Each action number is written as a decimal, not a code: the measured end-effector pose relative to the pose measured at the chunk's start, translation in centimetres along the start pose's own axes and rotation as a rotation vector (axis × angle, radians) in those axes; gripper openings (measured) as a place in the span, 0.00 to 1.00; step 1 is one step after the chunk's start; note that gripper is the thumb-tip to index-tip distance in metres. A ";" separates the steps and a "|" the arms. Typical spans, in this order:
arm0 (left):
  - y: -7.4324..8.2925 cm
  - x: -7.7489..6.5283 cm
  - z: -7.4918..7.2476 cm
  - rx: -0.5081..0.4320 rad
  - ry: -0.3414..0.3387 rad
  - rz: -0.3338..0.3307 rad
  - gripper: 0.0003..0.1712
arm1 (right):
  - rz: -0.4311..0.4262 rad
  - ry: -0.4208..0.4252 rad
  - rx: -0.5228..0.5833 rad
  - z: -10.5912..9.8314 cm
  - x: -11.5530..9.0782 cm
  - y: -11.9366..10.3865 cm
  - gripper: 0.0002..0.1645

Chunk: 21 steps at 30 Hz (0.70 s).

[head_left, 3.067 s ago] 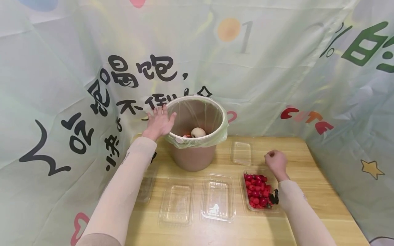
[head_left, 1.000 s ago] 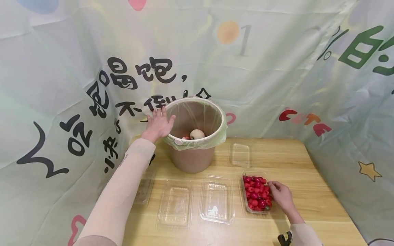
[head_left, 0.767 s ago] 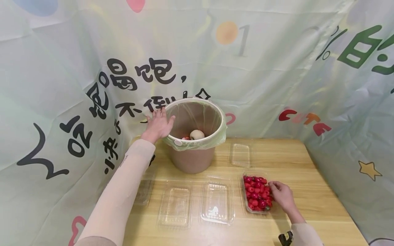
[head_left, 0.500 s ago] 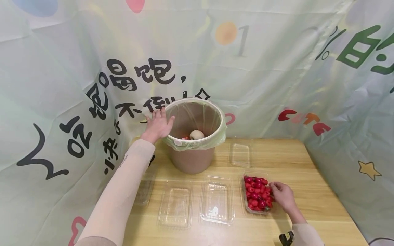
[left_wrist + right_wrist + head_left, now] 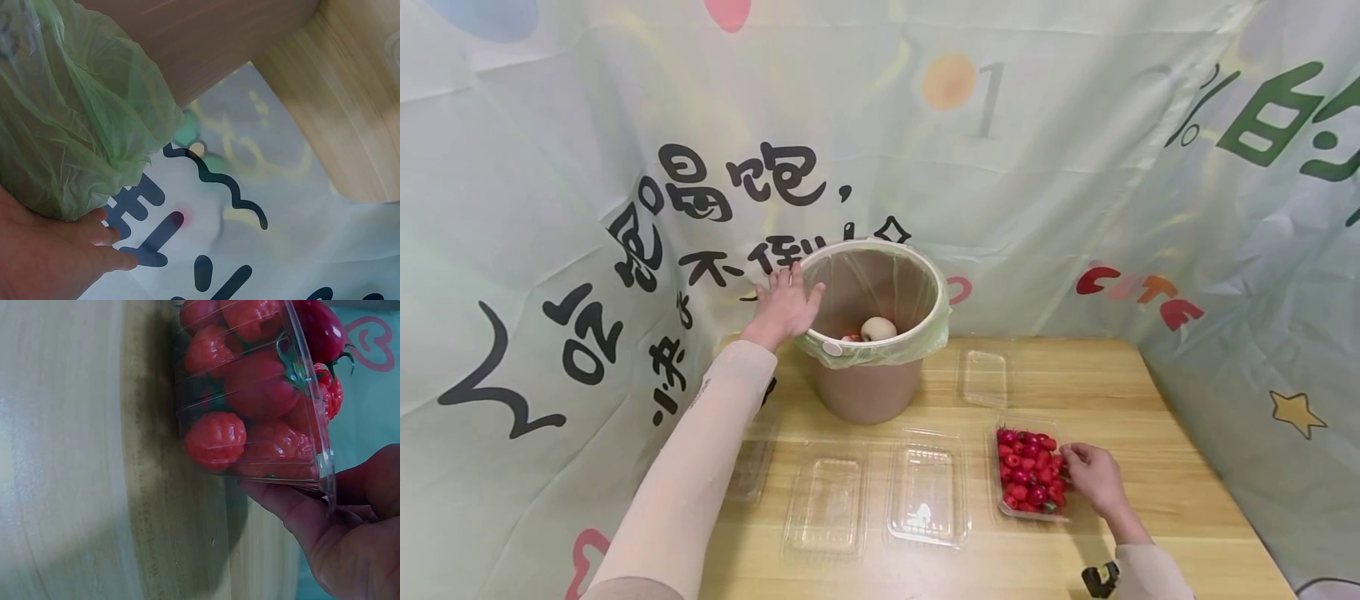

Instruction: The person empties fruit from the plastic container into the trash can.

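Note:
A transparent plastic punnet (image 5: 1037,515) heaped with raspberries and small cherry tomatoes (image 5: 1024,475) is on the right half of the table. My right hand (image 5: 1093,477) pinches the right rim of that punnet; in the right wrist view the fingers (image 5: 294,515) lie under the rim, with the thumb above it. My left hand (image 5: 785,310) rests with extended fingers on the left rim of a brown bin (image 5: 868,396). The bin's green liner (image 5: 106,106) touches that hand in the left wrist view. Inside the bin lie a pale round fruit (image 5: 877,328) and something red, partly hidden.
Several see-through plastic trays or lids lie on the wooden table, including one at the middle (image 5: 927,492), one left of it (image 5: 826,504) and one behind the punnet (image 5: 987,377). Printed fabric walls (image 5: 1037,167) enclose the back and both sides.
My right hand, earlier a fist raised behind the punnet, has come down to its right rim and grips it. The punnet has shifted slightly right. My left hand stays on the bin.

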<state>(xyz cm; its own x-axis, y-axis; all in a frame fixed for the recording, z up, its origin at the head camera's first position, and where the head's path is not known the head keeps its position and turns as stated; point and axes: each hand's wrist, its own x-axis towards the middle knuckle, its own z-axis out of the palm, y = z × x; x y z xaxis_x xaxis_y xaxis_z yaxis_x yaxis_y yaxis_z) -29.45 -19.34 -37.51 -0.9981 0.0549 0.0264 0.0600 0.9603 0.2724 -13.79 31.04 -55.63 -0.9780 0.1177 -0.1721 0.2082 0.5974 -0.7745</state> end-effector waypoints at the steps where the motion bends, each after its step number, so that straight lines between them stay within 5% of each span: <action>1: 0.0 0.0 0.0 -0.002 0.001 0.001 0.48 | 0.002 -0.002 0.002 0.0 0.0 -0.1 0.23; 21: 0.0 -0.1 -0.1 -0.017 0.006 -0.002 0.48 | 0.035 -0.042 0.097 -1.7 0.2 -2.1 0.26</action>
<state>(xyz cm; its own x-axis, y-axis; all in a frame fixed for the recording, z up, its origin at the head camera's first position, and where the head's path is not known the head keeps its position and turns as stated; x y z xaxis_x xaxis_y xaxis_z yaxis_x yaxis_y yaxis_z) -29.38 -19.33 -37.44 -0.9982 0.0510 0.0313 0.0579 0.9557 0.2885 -14.41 31.12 -53.04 -0.9693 0.1026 -0.2236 0.2441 0.5137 -0.8225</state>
